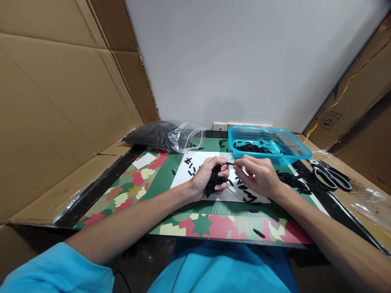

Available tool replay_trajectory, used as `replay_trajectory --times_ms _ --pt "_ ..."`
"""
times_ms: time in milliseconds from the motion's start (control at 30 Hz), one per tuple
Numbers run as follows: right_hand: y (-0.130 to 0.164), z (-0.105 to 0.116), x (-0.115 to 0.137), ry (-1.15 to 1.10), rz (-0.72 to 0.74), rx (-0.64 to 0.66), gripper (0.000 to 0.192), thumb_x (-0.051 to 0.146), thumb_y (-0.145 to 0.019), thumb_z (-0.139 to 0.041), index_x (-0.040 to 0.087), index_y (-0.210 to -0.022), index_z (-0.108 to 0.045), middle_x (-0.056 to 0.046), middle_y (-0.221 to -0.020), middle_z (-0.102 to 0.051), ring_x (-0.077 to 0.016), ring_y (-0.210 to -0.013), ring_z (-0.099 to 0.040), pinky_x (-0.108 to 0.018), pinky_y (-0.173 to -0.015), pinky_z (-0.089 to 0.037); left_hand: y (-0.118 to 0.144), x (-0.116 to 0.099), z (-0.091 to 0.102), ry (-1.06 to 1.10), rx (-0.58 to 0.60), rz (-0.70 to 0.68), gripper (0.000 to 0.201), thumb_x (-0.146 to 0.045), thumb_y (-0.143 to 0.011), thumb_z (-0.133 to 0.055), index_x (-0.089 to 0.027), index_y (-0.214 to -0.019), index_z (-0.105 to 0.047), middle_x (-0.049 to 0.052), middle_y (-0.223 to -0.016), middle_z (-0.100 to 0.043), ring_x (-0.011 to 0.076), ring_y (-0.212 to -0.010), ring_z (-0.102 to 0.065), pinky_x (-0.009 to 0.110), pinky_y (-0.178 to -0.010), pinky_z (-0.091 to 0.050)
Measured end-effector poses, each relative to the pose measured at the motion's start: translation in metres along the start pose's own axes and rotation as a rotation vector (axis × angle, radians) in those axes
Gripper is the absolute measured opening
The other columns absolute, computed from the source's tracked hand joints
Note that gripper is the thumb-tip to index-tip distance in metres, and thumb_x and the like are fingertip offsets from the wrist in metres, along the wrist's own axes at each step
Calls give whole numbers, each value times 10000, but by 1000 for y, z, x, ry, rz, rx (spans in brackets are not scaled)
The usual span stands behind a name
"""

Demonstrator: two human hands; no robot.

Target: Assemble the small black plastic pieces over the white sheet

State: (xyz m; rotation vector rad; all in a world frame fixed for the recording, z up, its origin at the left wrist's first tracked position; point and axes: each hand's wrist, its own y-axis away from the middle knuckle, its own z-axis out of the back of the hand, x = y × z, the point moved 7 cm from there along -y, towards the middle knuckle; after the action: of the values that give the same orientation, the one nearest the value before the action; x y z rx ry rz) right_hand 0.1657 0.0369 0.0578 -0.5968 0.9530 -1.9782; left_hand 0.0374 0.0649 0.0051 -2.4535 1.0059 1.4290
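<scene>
My left hand [202,178] is closed around a bundle of thin black cords [214,181], which hangs out below the fingers. Between my two hands a short dark strand [231,163] stretches from the left thumb and forefinger. Its other end is pinched in the fingertips of my right hand [259,174]. Both hands are held over a white sheet [180,182], where several small black pieces [242,187] lie scattered. More black cords [293,181] lie in a pile beside my right wrist. Whether the strand belongs to the bundle, I cannot tell.
A blue plastic basket [271,159] with black pieces inside stands at the back right. Behind on the left lies a clear zip bag [154,136] full of dark material. Scissors [325,177] rest at the right. Cardboard walls [61,73] rise at the sides.
</scene>
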Motion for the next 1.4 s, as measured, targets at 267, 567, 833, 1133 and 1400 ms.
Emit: replay_trajectory --times_ms 267,567,833,1133,1400 --pt "0 0 0 -5 -6 2 116 160 -1017 -523 192 -971 -625 9 -723 -640 -86 -514 -486 -236 -513 -352 -1 1 2 5 -6 7 342 -390 -901 -631 -186 -679 -472 -69 -562 -412 51 -393 -329 165 -348 -267" --pt "0 -1 -1 -15 -17 22 129 157 -1023 -510 194 -959 -616 16 -706 -626 -86 -508 -472 -239 -519 -347 -1 0 0 -25 -17 -1 358 -403 -898 -627 -191 -667 -454 -68 -552 -394 51 -384 -316 168 -340 -272" --pt "0 -1 -4 -44 -52 7 107 143 -1009 -535 191 -961 -618 10 -730 -647 -87 -519 -493 -240 -524 -366 -2 -1 -1 -37 -8 -18 367 -391 -916 -605 -188 -651 -452 -63 -558 -396 50 -391 -315 165 -337 -275" --pt "3 -6 -21 -465 -382 -57 85 294 -999 -634 210 -1009 -645 -22 -890 -693 -102 -529 -651 -226 -444 -498 0 -4 -3 -58 -30 -69 343 -385 -897 -649 -193 -688 -457 -73 -562 -386 49 -405 -312 150 -340 -311" --pt "6 -9 -25 -700 -502 -121 72 268 -936 -737 213 -963 -700 -17 -819 -712 -190 -676 -779 -257 -491 -621 0 -4 -4 -11 -25 -61 344 -365 -912 -630 -181 -667 -474 -67 -555 -381 46 -408 -296 143 -331 -310"
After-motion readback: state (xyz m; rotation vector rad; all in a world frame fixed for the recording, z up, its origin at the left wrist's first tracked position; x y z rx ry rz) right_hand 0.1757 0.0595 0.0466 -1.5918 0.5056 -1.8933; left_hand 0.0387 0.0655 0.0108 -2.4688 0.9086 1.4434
